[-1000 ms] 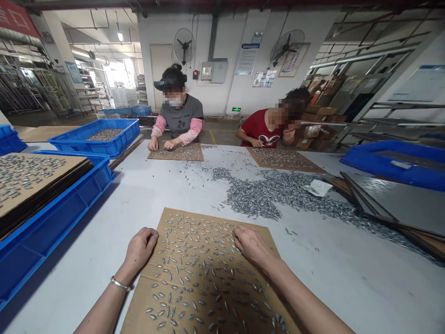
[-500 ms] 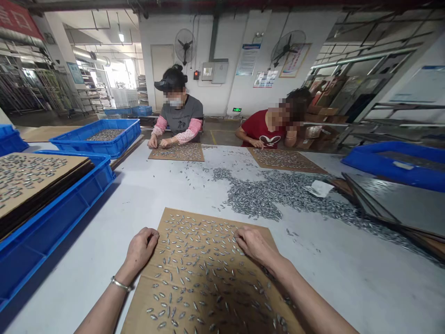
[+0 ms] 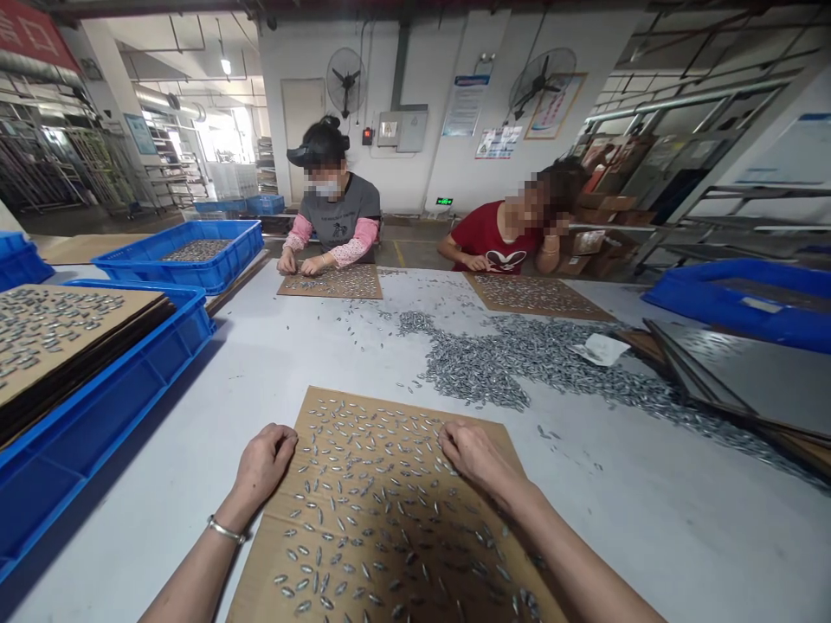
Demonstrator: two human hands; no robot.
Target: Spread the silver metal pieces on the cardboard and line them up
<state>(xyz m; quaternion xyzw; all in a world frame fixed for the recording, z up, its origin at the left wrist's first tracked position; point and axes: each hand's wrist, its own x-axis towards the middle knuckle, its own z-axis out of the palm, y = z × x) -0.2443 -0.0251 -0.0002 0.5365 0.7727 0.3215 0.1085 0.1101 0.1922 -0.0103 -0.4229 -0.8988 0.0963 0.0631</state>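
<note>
A brown cardboard sheet (image 3: 279,506) lies before me, strewn with several small, pointed silver metal pieces (image 3: 323,582). Beside its upper left edge rests my left hand (image 3: 265,459), fingers curled and pressed together; what they hold, if anything, is hidden. My right hand (image 3: 473,448) lies over the sheet's upper right part. Its fingers are bent in a closed pinch close to some of the pieces, and I cannot see what is between them. Past the sheet spreads a large heap of the same metal pieces (image 3: 477,372).
On the left, blue crates (image 3: 188,324) stand beside a stack of piece-covered cardboard (image 3: 139,313). Two co-workers sit opposite at cardboard sheets (image 3: 370,290). A white scrap (image 3: 601,349) lies on the heap. Dark-edged sheets (image 3: 766,372) and a blue bin (image 3: 733,316) are at the right.
My two hands and the cardboard in front of me look almost unmoved. The view has shifted slightly, so the things on the right sit a little further right.
</note>
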